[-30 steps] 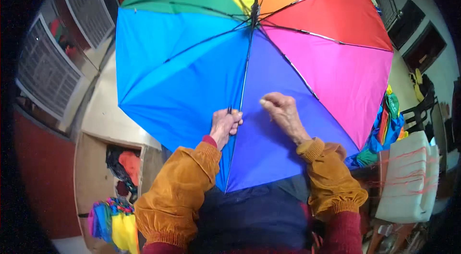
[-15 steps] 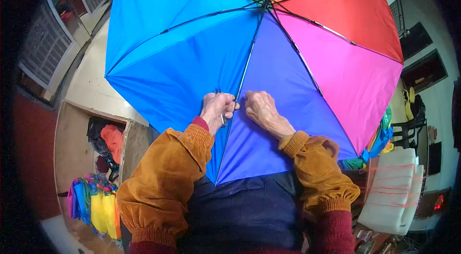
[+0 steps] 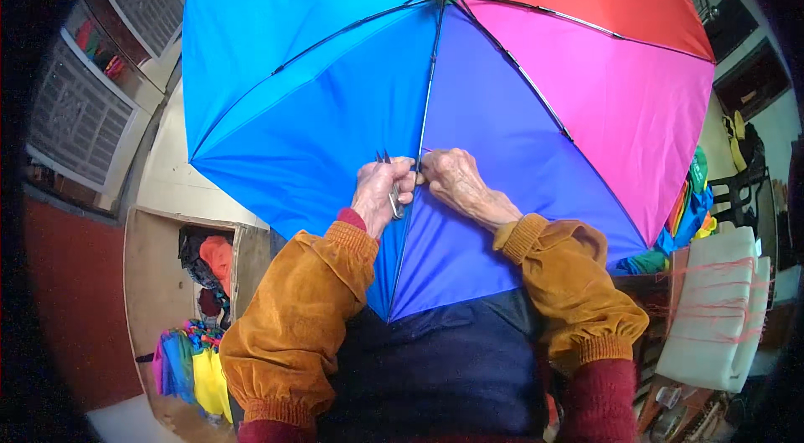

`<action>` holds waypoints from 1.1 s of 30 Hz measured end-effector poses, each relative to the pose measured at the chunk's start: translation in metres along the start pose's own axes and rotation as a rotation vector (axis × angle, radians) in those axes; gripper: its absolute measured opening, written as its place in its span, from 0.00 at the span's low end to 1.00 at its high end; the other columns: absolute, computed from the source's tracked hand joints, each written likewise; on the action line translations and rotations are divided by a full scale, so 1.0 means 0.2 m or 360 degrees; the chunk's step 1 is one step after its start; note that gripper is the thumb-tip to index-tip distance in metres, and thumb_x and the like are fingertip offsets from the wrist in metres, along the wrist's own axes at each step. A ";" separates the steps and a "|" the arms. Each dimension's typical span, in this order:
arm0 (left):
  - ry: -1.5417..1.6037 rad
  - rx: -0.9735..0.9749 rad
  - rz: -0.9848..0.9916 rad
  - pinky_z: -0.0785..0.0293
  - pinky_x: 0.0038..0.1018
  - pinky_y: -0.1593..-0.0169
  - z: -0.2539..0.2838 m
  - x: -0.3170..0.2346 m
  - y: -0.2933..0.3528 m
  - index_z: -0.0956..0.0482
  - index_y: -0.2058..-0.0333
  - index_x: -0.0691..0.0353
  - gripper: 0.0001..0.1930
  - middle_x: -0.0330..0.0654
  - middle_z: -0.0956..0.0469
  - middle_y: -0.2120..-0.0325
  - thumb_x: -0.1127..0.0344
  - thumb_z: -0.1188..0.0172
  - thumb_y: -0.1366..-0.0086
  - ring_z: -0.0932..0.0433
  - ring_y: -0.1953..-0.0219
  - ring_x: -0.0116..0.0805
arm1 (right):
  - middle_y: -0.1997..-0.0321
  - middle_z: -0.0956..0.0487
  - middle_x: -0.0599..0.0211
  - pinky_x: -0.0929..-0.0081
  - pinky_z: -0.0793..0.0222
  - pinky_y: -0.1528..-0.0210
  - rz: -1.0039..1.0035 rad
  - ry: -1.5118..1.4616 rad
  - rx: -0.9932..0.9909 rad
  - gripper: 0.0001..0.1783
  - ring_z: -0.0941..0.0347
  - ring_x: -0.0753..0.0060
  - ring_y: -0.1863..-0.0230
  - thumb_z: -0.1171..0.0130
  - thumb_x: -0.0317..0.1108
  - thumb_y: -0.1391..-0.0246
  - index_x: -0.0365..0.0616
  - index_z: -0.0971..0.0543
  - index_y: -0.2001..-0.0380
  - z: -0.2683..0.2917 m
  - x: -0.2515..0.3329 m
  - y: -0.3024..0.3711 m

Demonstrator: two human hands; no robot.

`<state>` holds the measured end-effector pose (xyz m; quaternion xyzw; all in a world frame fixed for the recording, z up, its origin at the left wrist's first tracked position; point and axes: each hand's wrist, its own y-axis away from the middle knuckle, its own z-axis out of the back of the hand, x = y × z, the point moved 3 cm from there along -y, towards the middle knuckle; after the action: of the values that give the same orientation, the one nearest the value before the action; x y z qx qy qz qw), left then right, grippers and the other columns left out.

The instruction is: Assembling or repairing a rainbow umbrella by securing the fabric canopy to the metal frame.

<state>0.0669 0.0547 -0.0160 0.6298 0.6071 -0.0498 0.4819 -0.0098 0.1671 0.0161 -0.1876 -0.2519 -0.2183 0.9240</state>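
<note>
An open rainbow-coloured umbrella (image 3: 494, 100) spreads before me with its inner side and black frame showing. One thin metal rib (image 3: 428, 95) runs down between the blue and purple panels toward my lap. My left hand (image 3: 381, 190) is closed at the left of this rib, with small thread snips (image 3: 395, 202) in its palm, their dark points sticking up past the fingers. Its thumb and forefinger reach the rib. Just right of the rib, my right hand (image 3: 456, 177) is closed in a pinch against the purple cloth; what its fingertips hold is too small to make out.
At the left stands an open wooden box (image 3: 155, 254) with dark and orange cloth inside. Colourful folded fabric (image 3: 197, 372) hangs below it. On the right are a white padded bundle (image 3: 712, 309) with red threads and more rainbow cloth (image 3: 687, 208).
My right hand has come closer to the left at the rib, its fingertips now next to the left ones. The umbrella's hub has shifted slightly up and left in the view.
</note>
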 end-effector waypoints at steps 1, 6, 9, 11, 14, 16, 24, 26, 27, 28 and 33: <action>0.0008 0.0011 -0.0019 0.43 0.16 0.84 0.00 0.00 0.00 0.30 0.68 0.68 0.06 0.44 0.27 0.79 0.70 0.46 0.41 0.37 0.85 0.20 | 0.83 0.30 0.49 0.54 0.38 0.76 -0.0024 0.0026 0.0013 0.03 0.33 0.43 0.78 0.52 0.22 0.61 0.36 0.30 0.83 -0.01 -0.01 -0.01; 0.0014 0.0014 -0.0087 0.44 0.16 0.86 -0.02 -0.01 0.00 0.30 0.69 0.65 0.07 0.37 0.31 0.83 0.68 0.45 0.41 0.38 0.86 0.19 | 0.85 0.29 0.56 0.65 0.35 0.79 -0.0185 -0.0215 -0.0085 0.06 0.31 0.58 0.83 0.50 0.26 0.55 0.33 0.27 0.79 -0.03 0.00 -0.02; -0.0055 -0.0038 -0.0183 0.45 0.16 0.88 -0.02 -0.01 0.00 0.31 0.72 0.63 0.06 0.35 0.33 0.86 0.68 0.45 0.41 0.38 0.87 0.18 | 0.84 0.27 0.59 0.70 0.35 0.80 -0.0568 -0.0464 -0.0137 0.10 0.31 0.68 0.84 0.49 0.30 0.52 0.32 0.26 0.77 -0.02 0.01 -0.03; -0.0106 -0.0060 -0.0271 0.46 0.17 0.89 -0.02 0.00 0.00 0.33 0.73 0.61 0.05 0.35 0.34 0.87 0.69 0.46 0.41 0.38 0.88 0.18 | 0.84 0.26 0.60 0.73 0.34 0.80 -0.0757 -0.0582 -0.0001 0.12 0.30 0.74 0.83 0.49 0.32 0.51 0.31 0.25 0.74 0.00 0.02 -0.02; -0.0078 -0.0090 -0.0361 0.46 0.17 0.89 -0.01 0.00 0.01 0.35 0.74 0.60 0.05 0.36 0.34 0.87 0.70 0.48 0.40 0.38 0.88 0.19 | 0.84 0.27 0.56 0.70 0.35 0.80 -0.0822 -0.0517 -0.0004 0.13 0.30 0.71 0.83 0.50 0.33 0.52 0.30 0.25 0.74 0.03 0.04 -0.06; -0.0058 -0.0132 -0.0423 0.47 0.17 0.89 -0.01 0.00 0.02 0.37 0.74 0.58 0.06 0.37 0.34 0.87 0.70 0.50 0.40 0.38 0.88 0.19 | 0.84 0.29 0.46 0.62 0.36 0.78 -0.0778 -0.0316 -0.0190 0.13 0.30 0.58 0.84 0.51 0.32 0.54 0.29 0.26 0.79 0.05 0.05 -0.09; 0.0285 -0.0334 -0.0317 0.47 0.18 0.89 -0.02 0.03 0.05 0.38 0.71 0.57 0.04 0.41 0.32 0.85 0.68 0.52 0.38 0.38 0.89 0.20 | 0.88 0.33 0.45 0.62 0.39 0.79 -0.0764 -0.0153 -0.0112 0.17 0.33 0.62 0.86 0.50 0.35 0.54 0.27 0.27 0.82 0.01 0.04 -0.11; 0.0294 -0.0320 -0.0296 0.47 0.18 0.89 -0.02 0.04 0.04 0.38 0.70 0.57 0.04 0.41 0.31 0.85 0.68 0.52 0.38 0.38 0.89 0.20 | 0.88 0.33 0.45 0.62 0.39 0.79 -0.0824 -0.0249 -0.0075 0.17 0.33 0.62 0.86 0.50 0.35 0.55 0.27 0.28 0.82 0.02 0.03 -0.11; 0.0307 -0.0306 -0.0276 0.47 0.18 0.89 -0.02 0.04 0.04 0.38 0.70 0.57 0.04 0.42 0.31 0.85 0.67 0.52 0.37 0.38 0.89 0.20 | 0.88 0.33 0.45 0.62 0.39 0.79 -0.0884 -0.0342 -0.0036 0.17 0.33 0.63 0.86 0.50 0.35 0.55 0.27 0.28 0.83 0.02 0.02 -0.11; 0.0310 -0.0308 -0.0246 0.47 0.18 0.89 -0.02 0.05 0.04 0.37 0.69 0.56 0.04 0.43 0.30 0.85 0.67 0.52 0.37 0.38 0.89 0.20 | 0.88 0.33 0.45 0.62 0.39 0.79 -0.0985 -0.0425 0.0017 0.17 0.33 0.63 0.86 0.50 0.34 0.55 0.27 0.28 0.83 0.02 0.02 -0.10; 0.0295 -0.0298 -0.0284 0.46 0.18 0.89 -0.02 0.05 0.05 0.37 0.69 0.56 0.05 0.46 0.28 0.83 0.66 0.51 0.37 0.38 0.89 0.21 | 0.89 0.33 0.48 0.63 0.39 0.80 -0.0891 -0.0333 -0.0056 0.17 0.34 0.67 0.86 0.51 0.34 0.56 0.27 0.28 0.84 0.02 0.04 -0.10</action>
<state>0.0756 0.0667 -0.0134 0.5277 0.7045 0.0226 0.4740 -0.0145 0.1497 0.0279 -0.1484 -0.3839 -0.4483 0.7935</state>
